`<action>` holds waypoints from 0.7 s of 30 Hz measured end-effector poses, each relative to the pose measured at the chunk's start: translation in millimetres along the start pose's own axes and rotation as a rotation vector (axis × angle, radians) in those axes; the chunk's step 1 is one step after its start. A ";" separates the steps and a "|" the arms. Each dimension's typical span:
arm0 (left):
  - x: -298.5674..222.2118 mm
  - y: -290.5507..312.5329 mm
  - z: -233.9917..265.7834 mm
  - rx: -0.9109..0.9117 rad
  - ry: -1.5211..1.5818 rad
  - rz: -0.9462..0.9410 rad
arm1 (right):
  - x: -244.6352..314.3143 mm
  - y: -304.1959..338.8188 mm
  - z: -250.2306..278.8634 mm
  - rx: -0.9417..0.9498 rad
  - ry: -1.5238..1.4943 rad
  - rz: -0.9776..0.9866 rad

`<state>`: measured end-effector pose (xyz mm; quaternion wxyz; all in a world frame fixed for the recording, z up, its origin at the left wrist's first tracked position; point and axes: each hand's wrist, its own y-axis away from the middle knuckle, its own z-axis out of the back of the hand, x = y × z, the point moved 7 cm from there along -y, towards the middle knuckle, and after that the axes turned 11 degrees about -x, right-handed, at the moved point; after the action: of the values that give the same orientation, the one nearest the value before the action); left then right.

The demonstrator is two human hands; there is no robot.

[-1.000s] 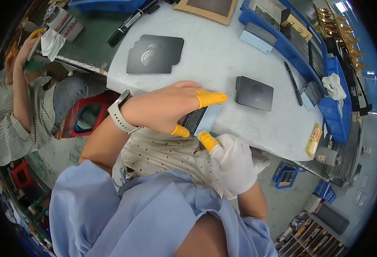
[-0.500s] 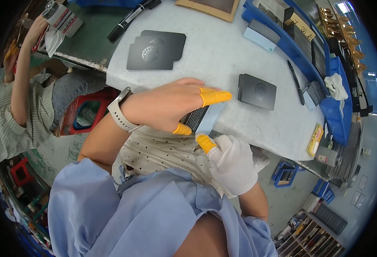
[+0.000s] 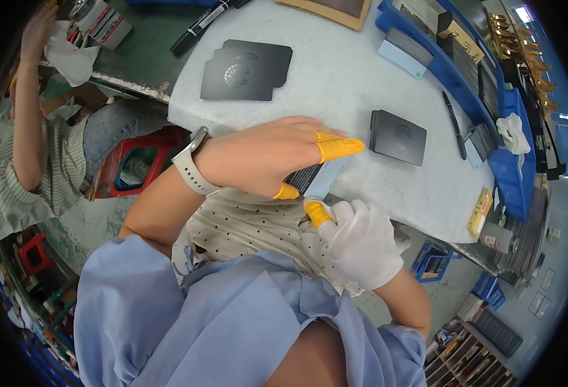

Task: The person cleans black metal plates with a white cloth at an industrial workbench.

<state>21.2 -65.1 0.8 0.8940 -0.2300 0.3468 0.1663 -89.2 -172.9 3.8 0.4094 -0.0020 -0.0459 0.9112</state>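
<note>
Matte yellow finger coverings, lightly creased, sleeve fingertips of the bare left hand, whose wrist carries a pale perforated strap watch. The right hand wears a thin, wrinkled white glove, with a yellow covering on its thumb. Beyond both hands, the curved tabletop has a whitish, mottled surface. Ahead of the left hand, smooth dark grey sheets with rounded corners overlap flat, bearing a pale fan-like emblem. Just right of the left fingertips sits a compact stack, dark and rectangular, its top softly glossy. Farther right of the hands lie a slim black pen and, past it, a crumpled white cloth on a hard blue plastic bin.

A small bundle lies under the left palm, spanned between thumb and fingers, which hold it at a moderate spread. The right thumb is at its near end, the other fingers curled; whether that hand grips it, I cannot tell.

The bundle looks straight-edged, with a plain pale blue face beside a dark one lined with fine light marks. The left hand covers the rest.
</note>
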 end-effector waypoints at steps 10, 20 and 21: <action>3.5 1.0 -1.7 0.005 -0.051 -0.022 | 1.2 -7.9 7.3 -0.047 0.029 0.048; 4.5 0.9 -1.2 -0.007 -0.054 -0.027 | 1.2 -9.2 7.5 -0.016 0.024 0.077; 4.2 0.6 -0.8 -0.007 -0.054 -0.027 | 1.5 -9.6 7.6 -0.016 0.024 0.077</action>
<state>23.5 -64.5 -2.9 0.9043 -0.2333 0.3188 0.1616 -83.4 -166.1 12.2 0.3747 -0.0179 -0.0483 0.9257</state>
